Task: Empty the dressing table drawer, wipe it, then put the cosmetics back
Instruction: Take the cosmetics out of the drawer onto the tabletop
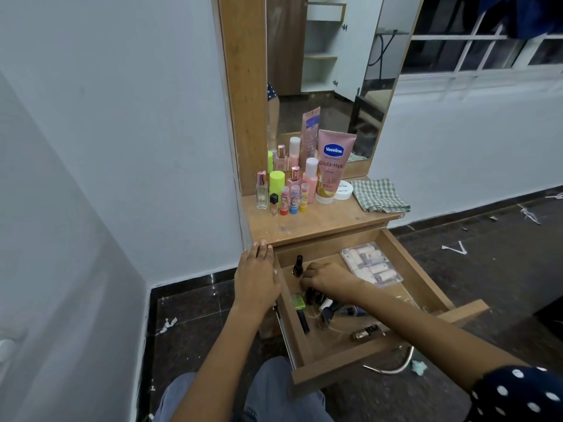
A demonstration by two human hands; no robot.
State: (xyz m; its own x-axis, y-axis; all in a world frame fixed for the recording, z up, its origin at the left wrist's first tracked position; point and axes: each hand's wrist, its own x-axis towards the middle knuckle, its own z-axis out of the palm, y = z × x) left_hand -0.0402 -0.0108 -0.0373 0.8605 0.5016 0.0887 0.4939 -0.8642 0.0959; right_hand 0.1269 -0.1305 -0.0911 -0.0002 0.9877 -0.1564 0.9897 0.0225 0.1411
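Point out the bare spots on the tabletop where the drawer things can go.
The front strip of the tabletop is bare, between the lip balms and the front edge. A smaller gap lies before the checked cloth. The back left, around the lotion tube, is crowded.

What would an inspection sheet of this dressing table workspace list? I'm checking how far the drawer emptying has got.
Surface: wooden dressing table top, crowded at the back.
Job's things: open wooden drawer holds dark nail polish bottle, clear plastic packet of small tubes, green bottle, brown bottle lying flat; pink Vaseline tube and green checked cloth on top.
Clutter: white scraps on dark floor.
Grippers: left hand rests on the table edge; right hand fingers closed among drawer bottles.
Cables: nothing seen.
Surroundings: mirror, white wall.
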